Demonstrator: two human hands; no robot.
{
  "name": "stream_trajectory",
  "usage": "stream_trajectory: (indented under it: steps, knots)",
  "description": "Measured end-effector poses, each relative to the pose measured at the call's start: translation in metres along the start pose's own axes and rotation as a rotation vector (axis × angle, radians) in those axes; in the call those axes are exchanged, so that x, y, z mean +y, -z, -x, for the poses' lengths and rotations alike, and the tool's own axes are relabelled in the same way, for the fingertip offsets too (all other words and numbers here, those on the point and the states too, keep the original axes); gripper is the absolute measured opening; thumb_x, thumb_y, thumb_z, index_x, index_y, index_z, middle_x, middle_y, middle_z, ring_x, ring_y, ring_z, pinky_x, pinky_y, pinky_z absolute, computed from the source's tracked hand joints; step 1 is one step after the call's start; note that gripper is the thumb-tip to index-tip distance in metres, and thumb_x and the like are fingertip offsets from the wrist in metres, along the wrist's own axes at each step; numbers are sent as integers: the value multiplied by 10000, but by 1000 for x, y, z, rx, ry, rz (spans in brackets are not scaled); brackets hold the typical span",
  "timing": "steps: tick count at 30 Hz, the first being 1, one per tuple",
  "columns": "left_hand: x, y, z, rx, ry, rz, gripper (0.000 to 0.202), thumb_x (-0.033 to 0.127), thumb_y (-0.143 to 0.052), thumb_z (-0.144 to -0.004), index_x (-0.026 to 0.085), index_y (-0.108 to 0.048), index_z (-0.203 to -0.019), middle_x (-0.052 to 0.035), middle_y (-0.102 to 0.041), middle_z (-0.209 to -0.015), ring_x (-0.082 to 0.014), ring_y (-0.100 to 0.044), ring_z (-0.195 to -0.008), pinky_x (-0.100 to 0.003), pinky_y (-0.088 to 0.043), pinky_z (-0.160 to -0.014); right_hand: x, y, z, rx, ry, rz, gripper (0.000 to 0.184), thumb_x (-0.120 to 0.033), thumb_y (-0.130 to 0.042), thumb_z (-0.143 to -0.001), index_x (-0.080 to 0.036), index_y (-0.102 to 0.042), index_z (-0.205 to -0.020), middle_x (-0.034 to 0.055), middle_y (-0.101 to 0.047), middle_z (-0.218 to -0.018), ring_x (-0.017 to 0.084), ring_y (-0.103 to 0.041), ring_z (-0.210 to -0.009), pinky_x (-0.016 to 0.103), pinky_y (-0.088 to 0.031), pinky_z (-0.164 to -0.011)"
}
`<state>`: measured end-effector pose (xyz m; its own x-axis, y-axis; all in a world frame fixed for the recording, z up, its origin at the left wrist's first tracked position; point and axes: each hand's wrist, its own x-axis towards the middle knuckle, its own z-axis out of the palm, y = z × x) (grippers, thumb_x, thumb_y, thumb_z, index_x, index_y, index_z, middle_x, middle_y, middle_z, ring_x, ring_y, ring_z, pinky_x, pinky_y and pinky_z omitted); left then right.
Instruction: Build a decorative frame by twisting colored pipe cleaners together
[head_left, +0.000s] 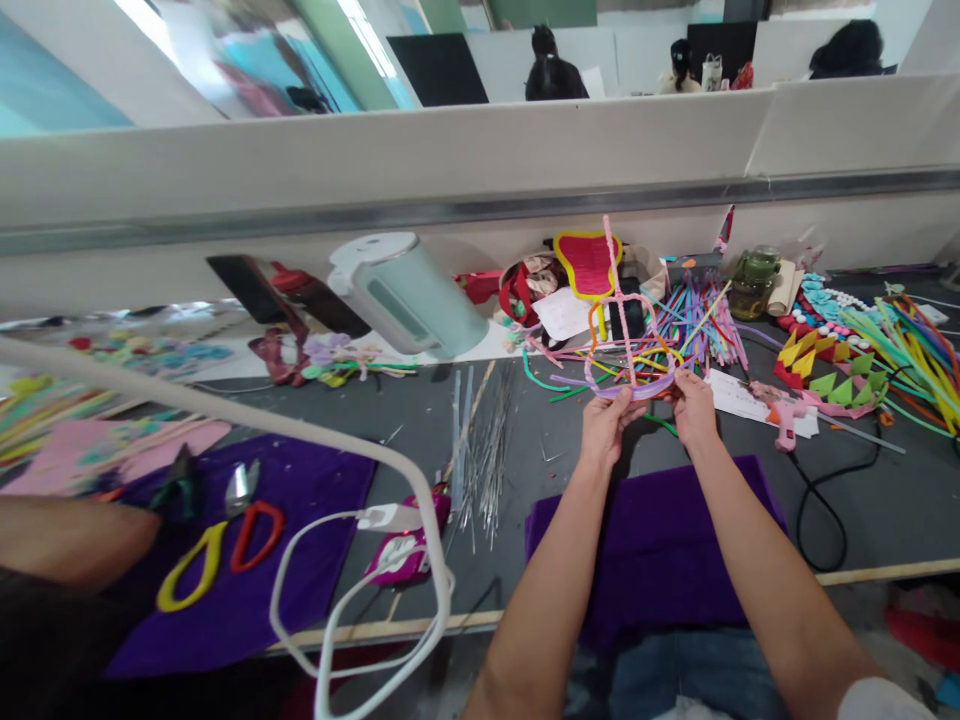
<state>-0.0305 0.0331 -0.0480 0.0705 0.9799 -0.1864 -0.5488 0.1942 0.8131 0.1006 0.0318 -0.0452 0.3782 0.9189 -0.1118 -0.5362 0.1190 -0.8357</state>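
Note:
Above the dark worktop, both hands hold a pipe cleaner frame (619, 297) at its lower rim. It has a tall pink upright, curved pink and orange sides, and a purple pipe cleaner (636, 394) along the bottom. My left hand (604, 428) pinches the purple part from the left, thumb on top. My right hand (694, 408) grips its right end, fingers closed and partly hidden. Right behind the frame lies a heap of coloured pipe cleaners (709, 325). A folded purple cloth (667, 535) lies under my forearms.
A pink glue gun (784, 418) with a black cord lies right. Left are metal wires (491, 450), a kettle (420, 300), a looping white cable (431, 520), and scissors (225, 545) on purple cloth. Another person's arm (75, 540) reaches in at far left. A glass jar (753, 282) stands behind.

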Motion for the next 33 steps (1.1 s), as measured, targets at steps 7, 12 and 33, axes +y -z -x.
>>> stream_trajectory:
  steps: [7, 12, 33]
  knots:
    - [-5, -6, 3, 28, -138, -54, 313, 338, -831, -571, 138, -718, -784, -51, -715, -735, -167, -673, -649, -290, -560, -632, 2, -3, 1, 169, 150, 116, 304, -437, -694, -630, -194, -547, -739, -52, -563, -607, 85, -502, -493, 203, -426, -451]
    - [-3, -11, 7, 66, -252, -150, 220, 316, -804, -606, 167, -735, -753, -21, -704, -698, -156, -653, -634, -294, -553, -661, -1, -2, 3, 116, 221, 206, 267, -431, -655, -693, -176, -622, -763, -36, -586, -612, 94, -522, -504, 221, -463, -488]
    - [5, -3, 3, 63, -58, -24, 371, 352, -846, -542, 120, -692, -788, -69, -720, -754, -160, -674, -617, -274, -562, -599, -16, 3, -1, -270, -104, 4, 308, -370, -766, -625, -199, -609, -827, -21, -644, -760, 103, -585, -643, 244, -515, -652]
